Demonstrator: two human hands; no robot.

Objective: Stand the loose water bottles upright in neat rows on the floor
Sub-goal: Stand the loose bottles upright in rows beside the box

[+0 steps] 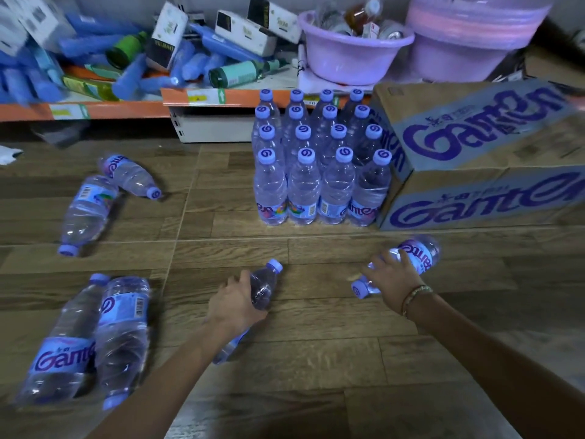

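Bottles stand upright on the wood-look floor in a 4 x 4 block, caps up, front row w/ labels facing the camera; block touches the cardboard box on its right and sits just in front of the orange-edged shelf. Left hand is closed around a lying bottle, cap pointing away and to the right; bottle base shows below the wrist. Right hand grasps a second bottle from above, cap toward the left, body angled up to the right, near the box front; cannot tell whether it touches the floor. Right wrist carries a bracelet. Loose bottles, all lying flat: a pair at far left, one across the other's end, and a pair at lower left, side by side, touching, caps at opposite ends. Shelf holds blue packs, boxes and two lilac basins.
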